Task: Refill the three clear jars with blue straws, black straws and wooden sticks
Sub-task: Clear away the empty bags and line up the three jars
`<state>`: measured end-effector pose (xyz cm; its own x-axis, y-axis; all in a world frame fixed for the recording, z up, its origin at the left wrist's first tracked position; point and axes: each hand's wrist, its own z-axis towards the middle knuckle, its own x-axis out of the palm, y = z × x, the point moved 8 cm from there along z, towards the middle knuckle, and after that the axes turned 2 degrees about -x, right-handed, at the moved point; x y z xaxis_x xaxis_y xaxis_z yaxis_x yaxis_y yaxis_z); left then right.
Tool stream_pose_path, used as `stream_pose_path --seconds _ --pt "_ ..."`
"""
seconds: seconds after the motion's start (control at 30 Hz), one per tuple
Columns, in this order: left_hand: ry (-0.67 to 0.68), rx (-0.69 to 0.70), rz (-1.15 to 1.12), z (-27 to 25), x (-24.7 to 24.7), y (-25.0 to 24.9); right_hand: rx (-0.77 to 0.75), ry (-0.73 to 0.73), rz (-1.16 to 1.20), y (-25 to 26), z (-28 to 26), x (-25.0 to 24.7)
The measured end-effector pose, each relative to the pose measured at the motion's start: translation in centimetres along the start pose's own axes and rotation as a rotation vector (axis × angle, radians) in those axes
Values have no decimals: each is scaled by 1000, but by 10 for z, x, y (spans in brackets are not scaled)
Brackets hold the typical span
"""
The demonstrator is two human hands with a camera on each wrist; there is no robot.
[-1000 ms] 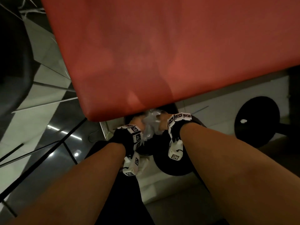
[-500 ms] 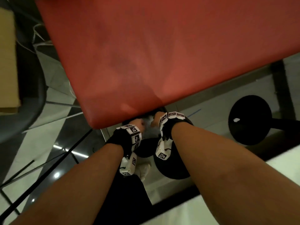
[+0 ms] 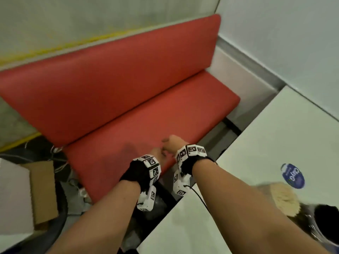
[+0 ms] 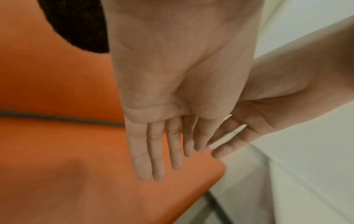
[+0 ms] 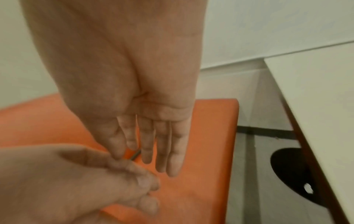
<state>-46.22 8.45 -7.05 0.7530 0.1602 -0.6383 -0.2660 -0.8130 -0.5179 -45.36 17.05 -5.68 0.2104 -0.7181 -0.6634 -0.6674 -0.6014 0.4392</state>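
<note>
My left hand [image 3: 157, 155] and right hand [image 3: 172, 142] hover close together over the front edge of a red bench seat [image 3: 128, 136], both empty. The left wrist view shows the left hand [image 4: 153, 151] with straight fingers, the right hand [image 4: 241, 128] beside it. In the right wrist view the right hand [image 5: 161, 144] is also straight-fingered, its thumb touching the left hand [image 5: 114, 174]. At the lower right, on the white table [image 3: 275, 136], stands a bundle of wooden sticks [image 3: 283, 198] and a clear jar of black straws [image 3: 325, 223]. No blue straws are in view.
A blue-labelled round object [image 3: 292, 176] lies on the table beyond the sticks. A cardboard box [image 3: 43, 191] and loose cables [image 3: 56, 158] sit on the floor at the left. A black round table base [image 5: 291, 174] stands on the floor under the table. Grey walls back the bench.
My hands rose from under the bench edge, where they held crumpled clear plastic over a black round object, to above the seat. They are now empty. The view lifted to the bench and table.
</note>
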Motion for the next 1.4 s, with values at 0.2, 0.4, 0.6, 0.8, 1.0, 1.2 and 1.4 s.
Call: stream_pose_path --seconds 0.2,0.4,0.6,0.8,1.0,1.2,1.4 --pt "74 334 176 -48 -11 -149 -21 -414 217 -40 -132 -109" --pt "128 624 228 -124 57 -265 91 -803 360 -143 -277 -144" --pt "315 837 217 -208 141 -326 307 -1085 512 -240 -392 -114" --pt "394 953 272 -253 202 -348 357 -1236 613 -285 -452 -80" --pt "345 974 77 -273 230 -358 330 -1685 599 -325 -518 -46" --pt "519 787 101 -274 292 -334 570 -1749 789 -407 -530 27" --pt "553 596 438 -271 352 -302 199 -1304 1002 -436 -477 50"
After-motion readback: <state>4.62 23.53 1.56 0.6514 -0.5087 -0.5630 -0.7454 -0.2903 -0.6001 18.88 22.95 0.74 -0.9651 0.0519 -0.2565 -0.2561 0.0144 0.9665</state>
